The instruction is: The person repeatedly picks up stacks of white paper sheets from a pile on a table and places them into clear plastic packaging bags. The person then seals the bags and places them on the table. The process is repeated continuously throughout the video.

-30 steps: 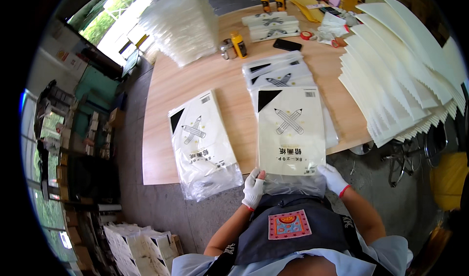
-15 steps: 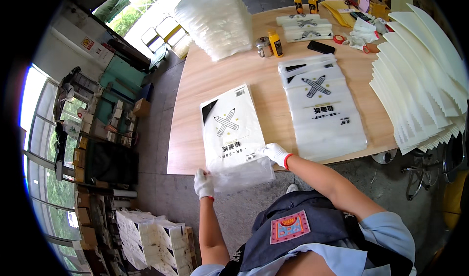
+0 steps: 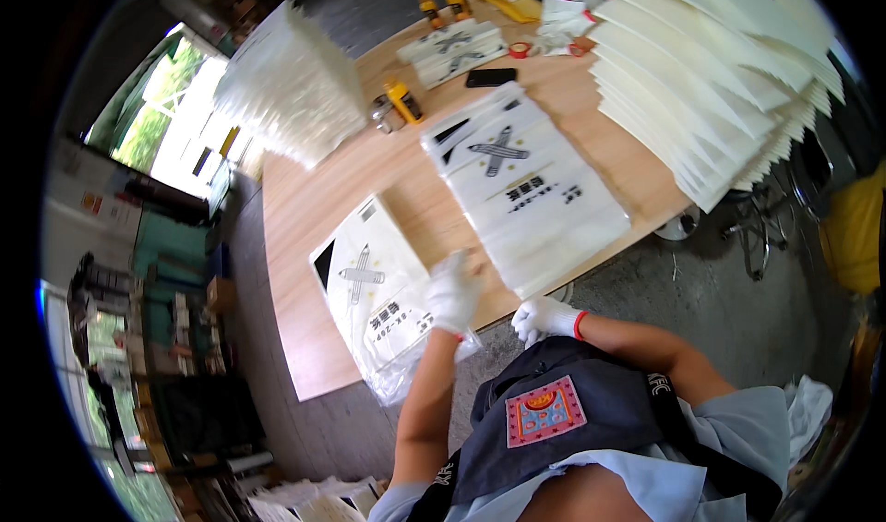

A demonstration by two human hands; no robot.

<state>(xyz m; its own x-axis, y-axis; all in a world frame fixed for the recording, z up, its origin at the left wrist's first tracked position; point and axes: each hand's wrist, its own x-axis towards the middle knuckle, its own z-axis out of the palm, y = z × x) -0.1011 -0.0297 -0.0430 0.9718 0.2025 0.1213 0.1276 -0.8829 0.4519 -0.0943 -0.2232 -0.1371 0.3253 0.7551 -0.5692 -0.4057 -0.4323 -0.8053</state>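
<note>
Watching remotely, I see the filled package [image 3: 369,296] under and left of my left hand [image 3: 452,296]; blur means I cannot tell its grip. My right hand [image 3: 546,321] curls loosely, contents hidden. I count one package, one bag stack [image 3: 535,210], one phone [image 3: 491,78]. The package overhangs the front edge; bare tabletop [image 3: 429,219] separates it from the stack.

Left of centre, a paper packet [image 3: 365,291] in clear plastic lies face up, slanting from upper left to lower right. Its off-white front has a black corner triangle, crossed pencils and dark lettering; loose plastic crumples at the lower end. Near it, in the middle of the frame, a stack of translucent bags [image 3: 563,217] lies flat at a similar slant, printed alike, upper edges staggered.
</note>
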